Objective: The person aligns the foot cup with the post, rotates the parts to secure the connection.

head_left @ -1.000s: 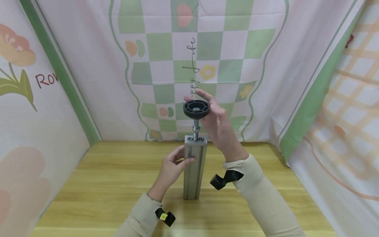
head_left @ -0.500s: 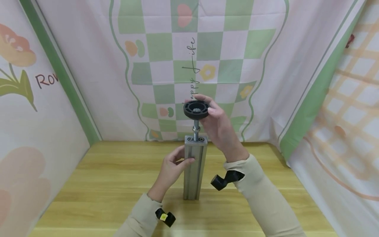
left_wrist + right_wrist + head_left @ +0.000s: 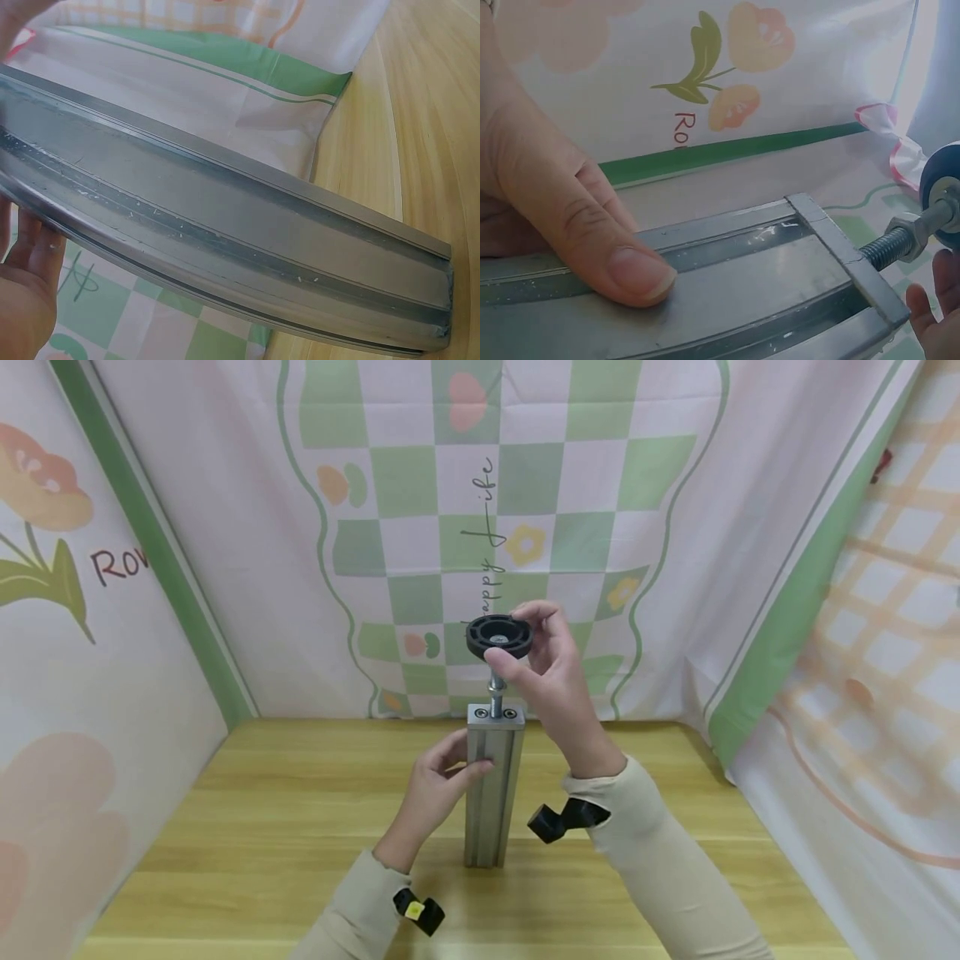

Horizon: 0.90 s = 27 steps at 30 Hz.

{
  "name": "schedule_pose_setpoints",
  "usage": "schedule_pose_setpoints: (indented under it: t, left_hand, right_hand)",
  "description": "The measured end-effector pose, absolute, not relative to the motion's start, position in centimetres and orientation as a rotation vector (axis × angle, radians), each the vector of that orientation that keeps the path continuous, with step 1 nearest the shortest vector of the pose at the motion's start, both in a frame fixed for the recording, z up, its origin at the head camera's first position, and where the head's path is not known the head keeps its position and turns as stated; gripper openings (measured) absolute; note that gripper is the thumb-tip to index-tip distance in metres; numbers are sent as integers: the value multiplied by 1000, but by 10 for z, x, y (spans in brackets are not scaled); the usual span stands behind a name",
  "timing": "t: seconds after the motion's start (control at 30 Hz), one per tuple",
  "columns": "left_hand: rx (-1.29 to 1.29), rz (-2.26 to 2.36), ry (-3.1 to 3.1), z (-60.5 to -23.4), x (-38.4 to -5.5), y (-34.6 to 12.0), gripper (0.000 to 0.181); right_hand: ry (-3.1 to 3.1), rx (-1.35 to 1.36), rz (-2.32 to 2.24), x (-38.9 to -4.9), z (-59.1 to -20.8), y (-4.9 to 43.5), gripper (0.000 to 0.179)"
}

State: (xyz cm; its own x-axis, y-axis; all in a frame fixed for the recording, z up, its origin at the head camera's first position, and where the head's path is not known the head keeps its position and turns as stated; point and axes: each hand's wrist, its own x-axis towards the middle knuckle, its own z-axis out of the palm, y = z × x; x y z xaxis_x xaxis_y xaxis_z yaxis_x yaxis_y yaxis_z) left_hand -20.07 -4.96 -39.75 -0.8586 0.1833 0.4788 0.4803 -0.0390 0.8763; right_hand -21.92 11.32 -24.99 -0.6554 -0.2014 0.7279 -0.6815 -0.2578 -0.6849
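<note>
A grey aluminium extrusion (image 3: 486, 818) stands upright on the table in the head view. From its end plate (image 3: 496, 718), held by two screws, rises a threaded rod (image 3: 496, 702) with a nut (image 3: 906, 234). On top sits a black round levelling foot (image 3: 478, 645). My left hand (image 3: 435, 781) grips the extrusion's upper part, thumb across the near face. With thumb at the near rim and fingers at the far right, my right hand (image 3: 561, 689) holds the foot's disc. The left wrist view shows the extrusion's grooved side running down to the table.
The wooden table (image 3: 285, 827) carries the extrusion. Behind it hangs a green-checked cloth (image 3: 405, 477), with printed cloth (image 3: 840, 693) at the right and a flowered panel (image 3: 112, 677) at the left. Black camera mounts (image 3: 420, 910) sit on both wrists.
My right hand has turned round the disc: its thumb moved from the right side to the near rim, and its fingers shifted back and right. The left hand and extrusion stayed put.
</note>
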Motion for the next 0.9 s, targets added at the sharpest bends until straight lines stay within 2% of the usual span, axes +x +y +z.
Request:
schedule_pose_setpoints:
  t: [0.3, 0.47, 0.9]
  left_hand:
    - [-715, -2008, -2008, -397, -201, -49, 39]
    - [-702, -2014, -2002, -397, -201, -49, 39]
    - [-699, -2029, -2001, -398, -201, -49, 40]
  right_hand:
    - [-1682, 1054, 1818, -219, -249, 112, 66]
    - [-1692, 1137, 1858, -219, -248, 112, 53]
    - [-1570, 1287, 2209, -227, -251, 115, 48]
